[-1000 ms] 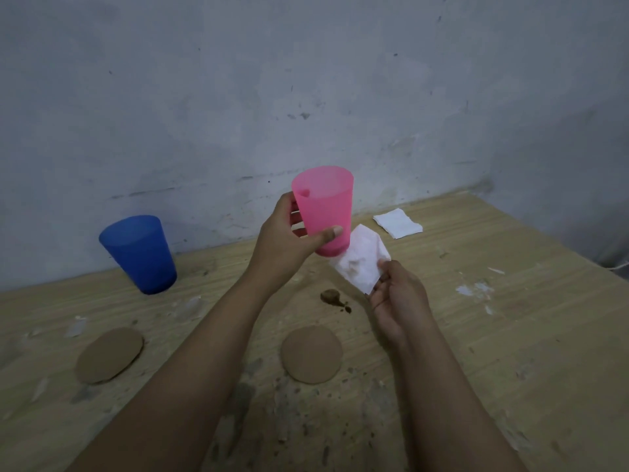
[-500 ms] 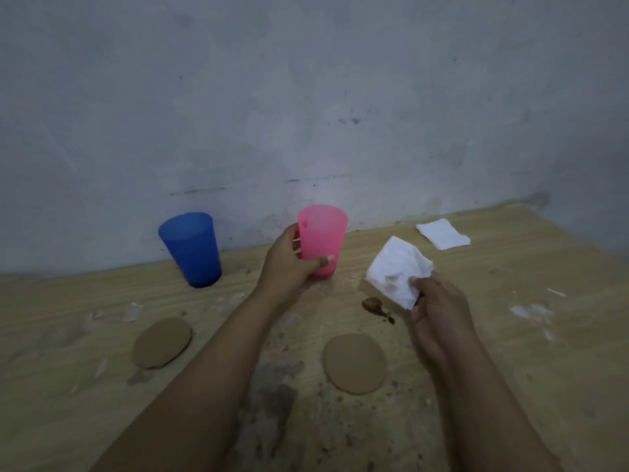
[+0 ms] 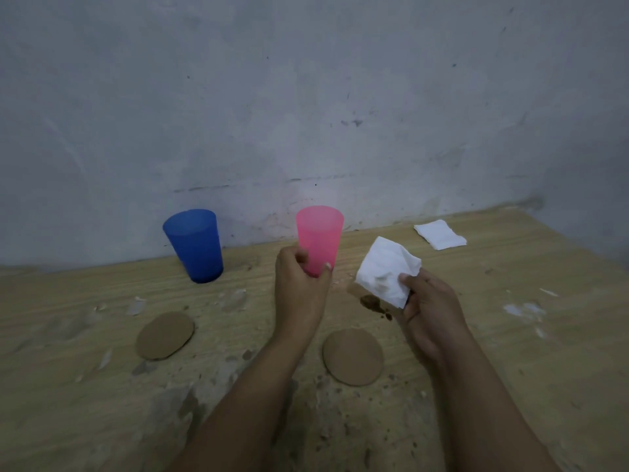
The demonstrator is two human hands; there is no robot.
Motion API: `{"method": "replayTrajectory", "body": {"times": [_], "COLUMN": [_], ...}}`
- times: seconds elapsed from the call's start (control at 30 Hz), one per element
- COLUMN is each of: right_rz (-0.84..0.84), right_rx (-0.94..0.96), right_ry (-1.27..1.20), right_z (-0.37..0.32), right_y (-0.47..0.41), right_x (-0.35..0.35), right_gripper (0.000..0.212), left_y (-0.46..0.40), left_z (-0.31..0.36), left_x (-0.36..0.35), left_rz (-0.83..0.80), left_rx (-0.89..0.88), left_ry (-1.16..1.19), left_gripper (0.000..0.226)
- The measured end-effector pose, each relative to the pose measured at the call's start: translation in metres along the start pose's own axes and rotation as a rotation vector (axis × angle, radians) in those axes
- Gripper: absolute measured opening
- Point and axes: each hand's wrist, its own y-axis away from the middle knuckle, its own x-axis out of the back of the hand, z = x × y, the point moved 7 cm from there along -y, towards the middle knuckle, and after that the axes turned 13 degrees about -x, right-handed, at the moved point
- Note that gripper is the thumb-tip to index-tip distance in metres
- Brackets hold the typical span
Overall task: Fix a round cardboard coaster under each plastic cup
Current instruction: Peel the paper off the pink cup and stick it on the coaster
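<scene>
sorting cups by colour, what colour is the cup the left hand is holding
Pink, translucent: the cup gripped by the left hand, clearest in the head view.

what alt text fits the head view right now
A left hand grips a pink plastic cup while the right hand holds a crumpled white tissue over a wooden table; two round cardboard coasters and a blue plastic cup sit nearby.
</scene>
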Motion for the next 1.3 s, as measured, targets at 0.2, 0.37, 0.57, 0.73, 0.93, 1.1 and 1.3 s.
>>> {"method": "replayTrajectory", "body": {"times": [0.2,0.37,0.57,0.73,0.93,1.1,1.3], "right_rz": [-0.117,-0.159,-0.177,-0.094,-0.020,0.028,0.085], "right_rx": [-0.033,-0.031,-0.010,0.060,0.136,0.122,0.282], "right_ry": [0.062,0.114,0.156,0.205,0.262,0.289,0.523], "right_z": [0.000,0.000,0.002,-0.003,-0.007,-0.005,-0.010], "right_y": [0.005,0.008,0.008,0.005,0.003,0.000,0.009], "right_x": [-0.009,-0.012,-0.013,-0.006,0.001,0.004,-0.004], "right_gripper": [0.031,0.027,0.025,0.024,0.033,0.034,0.020], "left_y": [0.014,0.013,0.011,0.009,0.009,0.011,0.011], "left_z": [0.012,0.006,-0.002,-0.011,-0.010,-0.009,-0.008], "left_x": [-0.032,-0.040,-0.038,-0.039,-0.041,-0.042,-0.042], "left_rz": [-0.317,-0.352,-0.321,-0.282,-0.333,-0.299,-0.288], "left_rx": [0.031,0.102,0.131,0.200,0.210,0.275,0.165], "left_ry": [0.271,0.468,0.486,0.582,0.591,0.664,0.500], "left_gripper": [0.024,0.018,0.010,0.010,0.039,0.024,0.020]}}
